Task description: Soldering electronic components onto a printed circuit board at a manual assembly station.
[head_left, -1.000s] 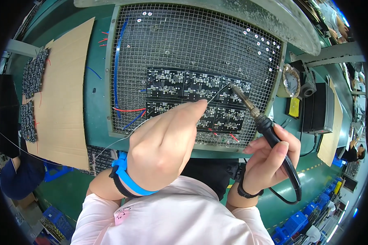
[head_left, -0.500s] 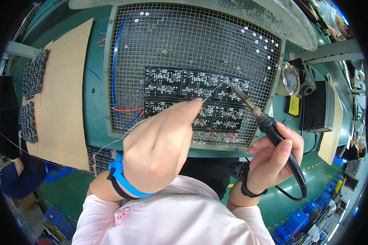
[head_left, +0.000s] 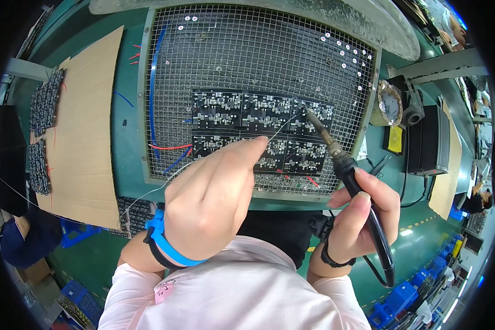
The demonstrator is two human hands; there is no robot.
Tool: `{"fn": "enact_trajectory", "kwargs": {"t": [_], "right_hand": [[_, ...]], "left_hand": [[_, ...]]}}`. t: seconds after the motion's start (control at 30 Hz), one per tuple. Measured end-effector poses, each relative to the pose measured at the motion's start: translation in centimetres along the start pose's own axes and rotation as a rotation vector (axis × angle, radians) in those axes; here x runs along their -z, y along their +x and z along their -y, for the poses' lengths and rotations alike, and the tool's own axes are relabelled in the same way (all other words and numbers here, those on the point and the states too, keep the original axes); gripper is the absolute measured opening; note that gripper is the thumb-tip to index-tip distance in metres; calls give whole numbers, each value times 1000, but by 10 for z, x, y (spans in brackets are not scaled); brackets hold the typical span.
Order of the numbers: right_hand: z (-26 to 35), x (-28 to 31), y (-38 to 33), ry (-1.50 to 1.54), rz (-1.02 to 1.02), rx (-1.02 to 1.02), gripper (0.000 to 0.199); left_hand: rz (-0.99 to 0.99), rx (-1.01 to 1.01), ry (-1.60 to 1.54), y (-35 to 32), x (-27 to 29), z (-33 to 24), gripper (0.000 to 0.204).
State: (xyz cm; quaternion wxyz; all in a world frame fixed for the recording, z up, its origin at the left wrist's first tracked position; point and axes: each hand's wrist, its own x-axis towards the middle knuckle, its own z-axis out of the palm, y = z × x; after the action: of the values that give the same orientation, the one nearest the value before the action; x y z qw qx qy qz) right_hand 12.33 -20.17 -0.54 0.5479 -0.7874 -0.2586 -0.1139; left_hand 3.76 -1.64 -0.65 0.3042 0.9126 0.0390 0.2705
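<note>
A panel of black circuit boards lies on a wire-mesh tray. Over its front half, my left hand pinches a thin strand of solder wire between thumb and fingers. The strand's far end points at the upper right board, and its tail runs back to the left past my wrist. In my right hand is a soldering iron, held like a pen. Its tip comes down at the upper right board, close to the solder's end. Whether they touch is too small to tell.
Cardboard on the left carries more boards. Right of the tray stand a round tin, an iron holder, a yellow sponge and a dark box. A red wire lies by the panel.
The iron has swung left and become steeper, with my right hand shifting left alongside it. Its tip stays near the upper right board. My left hand moved slightly.
</note>
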Motion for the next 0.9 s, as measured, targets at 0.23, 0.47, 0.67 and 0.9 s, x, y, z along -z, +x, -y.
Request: {"fn": "enact_trajectory", "kwargs": {"t": [0.23, 0.47, 0.67, 0.9], "right_hand": [[0, 0, 3, -31, 74, 139, 24], [12, -3, 6, -80, 100, 164, 25], [-1, 6, -6, 85, -73, 93, 31], [-18, 13, -1, 92, -256, 26, 27]], "left_hand": [[0, 9, 13, 0, 1, 1, 36], [-146, 76, 9, 3, 1, -4, 26], [-118, -3, 81, -11, 16, 10, 31], [-72, 118, 81, -32, 37, 21, 35]]}}
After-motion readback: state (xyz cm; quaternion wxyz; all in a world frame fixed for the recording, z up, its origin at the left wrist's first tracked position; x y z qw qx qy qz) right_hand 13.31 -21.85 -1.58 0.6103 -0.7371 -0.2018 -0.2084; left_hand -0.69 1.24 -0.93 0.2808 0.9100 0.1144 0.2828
